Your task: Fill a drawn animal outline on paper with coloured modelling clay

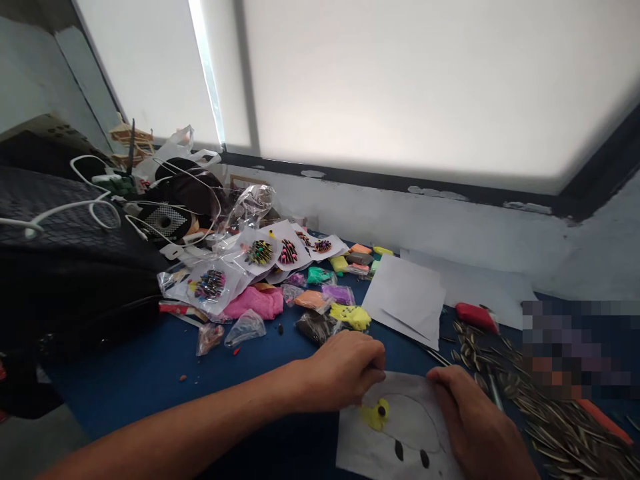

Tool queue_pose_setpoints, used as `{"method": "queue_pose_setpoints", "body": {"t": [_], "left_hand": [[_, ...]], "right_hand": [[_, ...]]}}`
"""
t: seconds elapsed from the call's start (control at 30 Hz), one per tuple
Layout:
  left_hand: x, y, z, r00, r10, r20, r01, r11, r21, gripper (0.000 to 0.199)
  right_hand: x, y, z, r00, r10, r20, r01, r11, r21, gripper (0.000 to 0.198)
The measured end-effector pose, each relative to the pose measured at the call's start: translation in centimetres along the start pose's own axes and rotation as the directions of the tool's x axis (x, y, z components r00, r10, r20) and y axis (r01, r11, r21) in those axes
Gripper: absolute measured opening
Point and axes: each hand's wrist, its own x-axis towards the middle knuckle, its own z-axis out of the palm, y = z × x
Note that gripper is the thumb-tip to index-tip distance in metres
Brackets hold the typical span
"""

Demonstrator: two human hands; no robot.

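A sheet of white paper (pixel 400 460) lies at the front of the blue table. It bears a pencil-drawn rounded outline, a yellow modelling-clay head (pixel 373 415) with a dark round spot, and two dark ovals low on the outline. My left hand (pixel 345 370) is closed over the upper left of the paper, beside the yellow clay. Its fingertips point away from me, and whatever they pinch is hidden. At the paper's right edge, my right hand (pixel 470 420) grips the sheet, with its thumb near the top corner.
Striped sunflower seeds (pixel 560 427) and a red packet (pixel 477 317) lie at right. Ahead are blank sheets (pixel 405 297), yellow clay (pixel 350 316) and pink clay (pixel 255 303). Papers with spiky decorated figures (pixel 260 252) lie behind. A black bag (pixel 90 267) stands left.
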Motion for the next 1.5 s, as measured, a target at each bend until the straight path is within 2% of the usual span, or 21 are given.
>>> {"method": "queue_pose_setpoints", "body": {"t": [0.17,0.37,0.5,0.6,0.73,0.9,1.07,1.13,1.2,1.3,1.4,1.5], "left_hand": [[0.4,-0.4,0.7,1.000,-0.005,-0.031,0.006,0.999,0.052,0.008],[0.5,-0.6,1.4,0.998,0.015,-0.061,-0.008,0.994,0.112,0.011],[0.8,-1.2,0.4,0.993,0.019,-0.115,0.001,0.986,0.169,0.022],[0.9,-2.2,-0.6,0.982,0.005,-0.188,0.036,0.977,0.211,0.032],[1.1,-4.0,-1.2,0.983,0.018,-0.182,0.024,0.974,0.227,0.029],[1.2,-4.5,-1.4,0.966,0.041,-0.253,-0.013,0.994,0.111,0.024],[1.0,-3.5,-2.4,0.911,0.007,-0.413,-0.098,0.975,-0.199,0.034],[1.2,-3.4,-2.8,0.888,-0.067,-0.454,-0.115,0.926,-0.361,0.036],[1.4,-3.5,-3.3,0.878,-0.166,-0.449,-0.112,0.840,-0.531,0.036],[1.5,-3.6,-4.0,0.896,-0.277,-0.347,-0.093,0.647,-0.757,0.036],[1.4,-2.7,-4.1,0.941,-0.273,-0.202,-0.061,0.449,-0.891,0.037],[1.0,-1.0,-3.3,0.978,-0.195,-0.080,-0.022,0.285,-0.958,0.034]], "right_hand": [[-0.1,0.0,0.3,0.999,-0.022,0.041,0.023,0.999,-0.024,0.016],[-0.4,0.8,0.9,0.998,-0.047,0.032,0.050,0.995,-0.084,0.017],[-0.6,1.4,0.9,0.998,-0.057,0.019,0.059,0.988,-0.142,0.019],[-0.7,1.7,0.9,0.998,-0.065,0.018,0.067,0.979,-0.192,0.028],[-0.8,1.8,1.0,0.996,-0.079,0.031,0.084,0.967,-0.239,0.035],[-0.8,2.0,0.9,0.994,-0.093,0.054,0.103,0.965,-0.240,0.035],[-0.7,2.2,0.8,0.996,-0.075,0.057,0.086,0.971,-0.225,0.033],[-0.6,2.2,0.7,0.996,-0.069,0.057,0.079,0.973,-0.215,0.029],[-0.5,2.3,0.7,0.996,-0.067,0.056,0.078,0.976,-0.203,0.026],[-0.5,2.4,0.7,0.997,-0.068,0.036,0.073,0.979,-0.188,0.025],[-0.4,2.1,0.4,0.999,-0.054,-0.006,0.052,0.983,-0.176,0.025],[0.1,1.0,-0.5,0.999,0.045,-0.014,-0.045,0.999,0.004,0.023]]}}
